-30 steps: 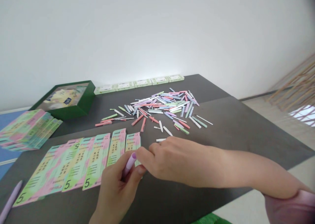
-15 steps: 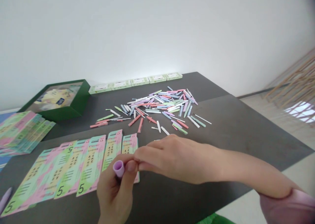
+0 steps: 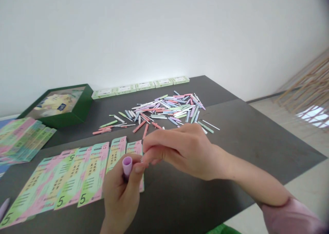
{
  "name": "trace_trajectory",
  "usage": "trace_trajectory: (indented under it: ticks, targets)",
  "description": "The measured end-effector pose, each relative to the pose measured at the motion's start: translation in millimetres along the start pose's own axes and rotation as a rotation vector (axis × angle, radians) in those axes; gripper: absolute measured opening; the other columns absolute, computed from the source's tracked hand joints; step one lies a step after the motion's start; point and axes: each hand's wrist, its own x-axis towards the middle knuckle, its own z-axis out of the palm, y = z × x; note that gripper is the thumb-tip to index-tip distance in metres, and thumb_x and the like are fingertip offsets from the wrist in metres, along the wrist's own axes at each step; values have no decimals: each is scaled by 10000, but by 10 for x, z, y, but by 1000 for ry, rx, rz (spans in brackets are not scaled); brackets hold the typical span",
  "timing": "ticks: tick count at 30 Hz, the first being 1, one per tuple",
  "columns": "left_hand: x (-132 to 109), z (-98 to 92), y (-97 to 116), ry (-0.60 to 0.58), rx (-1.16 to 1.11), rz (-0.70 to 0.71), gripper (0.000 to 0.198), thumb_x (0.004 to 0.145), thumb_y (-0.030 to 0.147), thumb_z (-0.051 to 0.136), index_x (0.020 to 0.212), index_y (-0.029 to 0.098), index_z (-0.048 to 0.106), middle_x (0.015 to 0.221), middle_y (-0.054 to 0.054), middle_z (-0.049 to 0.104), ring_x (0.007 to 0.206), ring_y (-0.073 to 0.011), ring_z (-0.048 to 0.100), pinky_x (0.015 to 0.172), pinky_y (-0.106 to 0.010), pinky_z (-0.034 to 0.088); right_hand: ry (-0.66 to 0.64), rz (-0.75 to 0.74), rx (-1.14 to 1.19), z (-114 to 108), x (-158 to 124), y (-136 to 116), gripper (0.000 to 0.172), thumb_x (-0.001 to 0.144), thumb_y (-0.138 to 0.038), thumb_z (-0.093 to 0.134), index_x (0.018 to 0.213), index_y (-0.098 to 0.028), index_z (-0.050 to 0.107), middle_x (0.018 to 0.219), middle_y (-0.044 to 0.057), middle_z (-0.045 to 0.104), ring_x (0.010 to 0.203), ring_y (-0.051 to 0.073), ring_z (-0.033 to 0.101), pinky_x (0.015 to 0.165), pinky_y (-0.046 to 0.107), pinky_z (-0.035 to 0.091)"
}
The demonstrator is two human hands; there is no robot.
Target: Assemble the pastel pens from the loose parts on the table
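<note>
My left hand (image 3: 122,189) is closed around a hollow purple pen barrel (image 3: 127,163), its open end facing up toward me. Touching the left fingertips, my right hand (image 3: 177,151) pinches at something small and pale that is mostly hidden between the fingers. Behind the hands lies a loose heap of pen parts (image 3: 167,107) in white, pink, purple, blue and green. Several printed pastel card sleeves (image 3: 94,172), some marked with a 5, are fanned out on the dark table (image 3: 195,206) to the left of and partly behind my left hand.
A green box (image 3: 86,107) with packets inside stands at the back left. Stacked pastel packs (image 3: 23,138) lie in front of it. Small light-green boxes (image 3: 145,85) line the wall. A purple pen (image 3: 3,206) lies at the left edge.
My right hand has risen slightly and tilted, with its fingers more curled at the left fingertips. The purple barrel has moved up a little in view, still in my left hand.
</note>
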Motion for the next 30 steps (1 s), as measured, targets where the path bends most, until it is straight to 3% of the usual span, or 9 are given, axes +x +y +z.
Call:
trace_trajectory:
  ticks: [3,6,9,12,15,18,22,26,30]
  targets:
    - [71,-30,48,26,228,54,328,871,388,599,608,205,529,428,86,387,382,-75,323,376,-217,248,-53,-51,-36,-139,145,-63,91,934,-159,557,860,-118,592,687,-85,672,548,-36,547,542,58,356]
    - [95,-27,119,75,366,102,366,857,328,570,531,202,462,405,86,366,381,-72,286,388,-215,249,-194,-74,-60,-185,229,-132,97,940,-176,555,860,-130,585,795,-90,712,568,-31,547,513,76,348]
    - [85,-21,167,69,392,110,383,839,278,547,490,203,409,412,82,366,400,-72,294,405,-207,273,-337,-86,-163,-164,268,-164,95,933,-134,502,920,-165,591,861,-81,716,590,16,545,489,132,331]
    - [68,-23,195,38,350,109,410,844,315,573,501,208,377,405,86,358,372,-68,306,361,-203,222,-353,-90,-294,-136,289,-149,134,936,-148,464,955,-163,595,744,-54,658,531,44,448,476,171,270]
    - [55,-21,212,22,300,118,391,870,370,569,542,212,425,399,89,379,339,-68,308,327,-208,171,-346,-80,-332,-114,307,-113,172,963,-172,423,907,-146,584,669,-50,593,511,55,360,477,195,239]
    - [45,-11,223,36,322,107,334,862,378,582,582,213,505,406,86,398,349,-76,317,341,-211,205,-429,-86,-408,-84,308,-91,130,925,-134,460,841,-157,556,614,-50,513,496,72,271,464,221,191]
    - [28,-2,243,25,261,70,250,851,308,589,624,208,553,432,88,361,378,-78,275,389,-230,227,-525,-13,-327,-25,248,-95,82,877,-102,506,875,-165,557,664,-36,573,512,59,372,473,206,210]
    - [-1,-9,239,-5,220,23,265,859,306,589,617,206,550,450,87,333,407,-79,256,441,-239,276,-474,-56,-282,34,168,-84,165,916,-102,429,942,-157,582,692,-11,637,524,71,477,488,218,248]
    - [-36,-22,189,-46,135,-31,308,894,408,561,662,206,568,473,81,329,417,-83,276,444,-245,281,-449,-85,-288,70,182,-50,123,921,-128,469,917,-154,589,665,-21,627,510,61,470,481,215,241]
